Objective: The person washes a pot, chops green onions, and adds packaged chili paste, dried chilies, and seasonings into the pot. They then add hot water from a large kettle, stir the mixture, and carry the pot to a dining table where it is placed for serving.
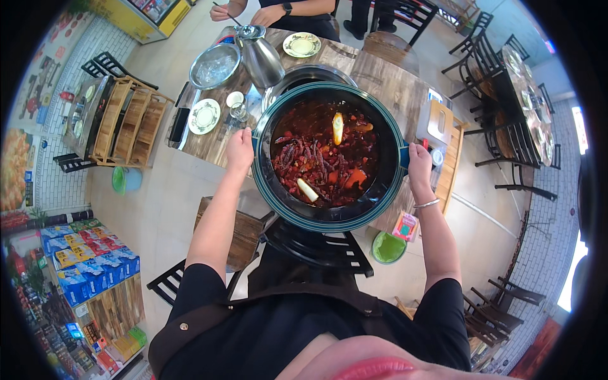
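A large round hotpot pot (327,219) with a teal rim is held in front of me by its two side handles. My left hand (240,151) grips the handle on the left, and my right hand (420,166) grips the one on the right. Dark red broth (308,111) with dried chilies (313,154) and two pale pieces of scallion or similar fills it. Behind its far rim, partly hidden, a round metal-rimmed well (327,71) shows in the wood-grain table (380,71).
On the table stand a steel jug (261,57), a bowl in clear wrap (215,66), patterned plates (204,117) and a glass (238,112). A seated person (294,12) is across it. A black chair (318,251) stands between me and the table; a green-lined bin (389,247) is at the right.
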A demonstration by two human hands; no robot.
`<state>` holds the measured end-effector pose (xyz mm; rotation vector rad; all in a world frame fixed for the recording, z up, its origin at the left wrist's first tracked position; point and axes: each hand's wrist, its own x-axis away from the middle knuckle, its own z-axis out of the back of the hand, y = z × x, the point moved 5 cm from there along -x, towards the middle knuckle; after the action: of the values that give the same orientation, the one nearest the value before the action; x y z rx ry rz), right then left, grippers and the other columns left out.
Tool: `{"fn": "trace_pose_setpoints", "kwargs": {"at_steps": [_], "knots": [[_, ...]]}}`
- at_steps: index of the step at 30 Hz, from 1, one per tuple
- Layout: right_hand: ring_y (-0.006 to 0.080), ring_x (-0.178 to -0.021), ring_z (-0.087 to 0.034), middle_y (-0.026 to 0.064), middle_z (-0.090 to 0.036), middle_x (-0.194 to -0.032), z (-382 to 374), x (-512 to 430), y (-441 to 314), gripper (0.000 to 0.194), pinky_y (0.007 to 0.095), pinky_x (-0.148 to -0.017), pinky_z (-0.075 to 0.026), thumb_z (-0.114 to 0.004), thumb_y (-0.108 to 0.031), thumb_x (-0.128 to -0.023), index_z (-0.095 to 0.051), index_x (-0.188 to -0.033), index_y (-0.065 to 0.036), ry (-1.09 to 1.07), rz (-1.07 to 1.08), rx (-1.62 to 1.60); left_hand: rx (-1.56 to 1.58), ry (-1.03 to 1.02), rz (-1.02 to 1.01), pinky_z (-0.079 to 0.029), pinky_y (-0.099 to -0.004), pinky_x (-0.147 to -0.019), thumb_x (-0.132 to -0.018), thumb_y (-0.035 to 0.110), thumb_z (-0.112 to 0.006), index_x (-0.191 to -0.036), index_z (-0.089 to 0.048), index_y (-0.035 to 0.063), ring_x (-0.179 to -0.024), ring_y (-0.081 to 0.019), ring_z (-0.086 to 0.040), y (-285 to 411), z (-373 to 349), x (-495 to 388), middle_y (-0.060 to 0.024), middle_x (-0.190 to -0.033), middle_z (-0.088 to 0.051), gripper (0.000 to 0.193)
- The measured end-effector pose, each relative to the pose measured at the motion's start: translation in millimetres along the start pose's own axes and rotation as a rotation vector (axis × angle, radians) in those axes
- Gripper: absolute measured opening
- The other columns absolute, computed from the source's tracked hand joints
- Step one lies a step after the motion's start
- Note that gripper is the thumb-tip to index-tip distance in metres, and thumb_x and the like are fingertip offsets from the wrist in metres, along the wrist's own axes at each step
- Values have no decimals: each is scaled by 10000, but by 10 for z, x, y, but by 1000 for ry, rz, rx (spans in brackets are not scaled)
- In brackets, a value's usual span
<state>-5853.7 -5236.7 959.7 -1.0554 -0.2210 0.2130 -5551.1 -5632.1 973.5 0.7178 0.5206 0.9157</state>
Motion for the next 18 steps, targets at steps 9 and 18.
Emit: {"fn": "trace_pose_setpoints", "kwargs": {"at_steps": [9,18], "knots": [[210,-699,-595,130,-641,-747,-745,-1114,372,317,356,-683,-459,-553,-281,-954,-673,-984,10,14,0,74,-3,67,93,-449,-420,-670,-1006,314,-474,-860,-619,-33,-681,-352,-590,-574,-713,-573,-209,-744,-625,403],[210,-703,-607,131,-656,-751,-1359,-1883,576,297,364,-704,-477,-559,-270,-945,-684,-987,-4,3,2,142,9,112,150,-460,-452,-685,-1009,315,-470,-861,-606,-24,-746,-423,-598,-807,-1099,-1046,-238,-787,-629,394]]}}
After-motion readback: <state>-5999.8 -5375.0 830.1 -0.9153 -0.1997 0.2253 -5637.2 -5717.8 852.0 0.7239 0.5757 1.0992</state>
